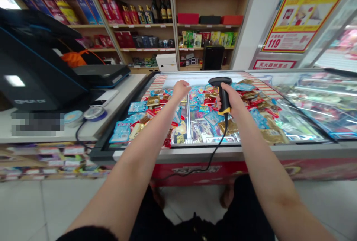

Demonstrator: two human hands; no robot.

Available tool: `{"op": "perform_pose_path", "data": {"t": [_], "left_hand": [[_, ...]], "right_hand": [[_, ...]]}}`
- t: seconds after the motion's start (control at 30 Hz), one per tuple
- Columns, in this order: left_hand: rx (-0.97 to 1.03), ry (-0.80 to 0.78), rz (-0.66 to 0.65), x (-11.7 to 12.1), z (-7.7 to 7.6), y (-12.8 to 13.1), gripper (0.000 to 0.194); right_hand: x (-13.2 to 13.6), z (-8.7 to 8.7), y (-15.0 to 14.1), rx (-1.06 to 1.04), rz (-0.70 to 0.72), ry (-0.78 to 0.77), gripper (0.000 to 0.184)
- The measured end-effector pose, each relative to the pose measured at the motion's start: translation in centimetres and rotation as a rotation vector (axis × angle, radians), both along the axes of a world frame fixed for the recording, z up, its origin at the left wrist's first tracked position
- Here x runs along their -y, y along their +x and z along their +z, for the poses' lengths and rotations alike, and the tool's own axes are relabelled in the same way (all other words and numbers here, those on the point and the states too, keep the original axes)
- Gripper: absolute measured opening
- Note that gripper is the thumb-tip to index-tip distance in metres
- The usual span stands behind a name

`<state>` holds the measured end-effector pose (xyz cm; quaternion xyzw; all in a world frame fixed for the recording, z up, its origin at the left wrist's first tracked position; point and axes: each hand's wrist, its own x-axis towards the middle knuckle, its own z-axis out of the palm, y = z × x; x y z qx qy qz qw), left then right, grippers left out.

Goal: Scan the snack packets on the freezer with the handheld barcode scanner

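1. The right hand (230,99) is at about 1 o'clock, reaching out over a glass-topped chest freezer (302,84). Its fingers wrap closely around the grip of a black-and-yellow barcode scanner (224,99), which stands upright with its head on top.
2. The barcode scanner is in that hand, above the middle of the chest freezer. A black cable (214,152) runs down from its base, crosses the freezer's front edge and curves toward 7 o'clock.
3. The left hand (180,90) is at about 12 o'clock, just left of the scanner and also over the freezer. Its fingers are curled into a narrow bunch; whether they hold anything cannot be told.
4. Snack packets (119,132) in blue, red and gold lie heaped inside the freezer, below and around both hands.
5. At about 10 o'clock stands a white counter (122,84). On it are a black point-of-sale terminal (36,73), a round tin (73,118) and a flat white device (104,97).
6. At 12 o'clock, wooden shelves (203,19) carry red gift boxes and wine bottles (161,9). A red-and-yellow poster (306,14) hangs at about 1 o'clock.
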<state>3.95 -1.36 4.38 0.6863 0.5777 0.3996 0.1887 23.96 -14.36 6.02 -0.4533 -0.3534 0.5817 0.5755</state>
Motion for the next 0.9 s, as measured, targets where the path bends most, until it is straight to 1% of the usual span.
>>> {"op": "perform_pose_path", "data": {"t": [0.13,0.27,0.33,0.4,0.5,0.57,0.63,0.73,0.9], "left_hand": [[-0.112,0.003,0.148,0.0,-0.2,-6.0,0.023],[-0.264,-0.064,0.322,0.6,-0.6,-10.6,0.025],[-0.348,-0.114,0.423,0.9,-0.9,-12.3,0.035],[-0.398,-0.179,0.482,1.2,-1.2,-13.6,0.048],[-0.423,-0.255,0.489,1.3,-1.7,-14.7,0.067],[-0.438,-0.257,0.476,1.3,-2.1,-15.0,0.078],[-0.44,-0.251,0.461,1.3,-2.4,-15.0,0.083],[-0.414,-0.241,0.452,1.1,-2.7,-15.1,0.084],[-0.359,-0.22,0.456,0.6,-3.1,-15.1,0.071]], "right_hand": [[-2.0,-0.4,-5.0,0.047,0.07,-0.055,0.034],[-3.3,-1.2,-9.0,0.092,0.164,-0.098,0.032],[-3.6,-1.8,-10.1,0.103,0.194,-0.114,0.031],[-3.8,-2.4,-10.6,0.105,0.21,-0.134,0.031],[-3.9,-3.1,-10.8,0.108,0.21,-0.162,0.031],[-3.8,-3.3,-10.8,0.108,0.211,-0.156,0.03],[-3.7,-3.2,-11.0,0.114,0.216,-0.147,0.03],[-3.5,-3.1,-11.2,0.133,0.226,-0.148,0.031],[-3.5,-3.4,-11.1,0.115,0.246,-0.127,0.03]]}}
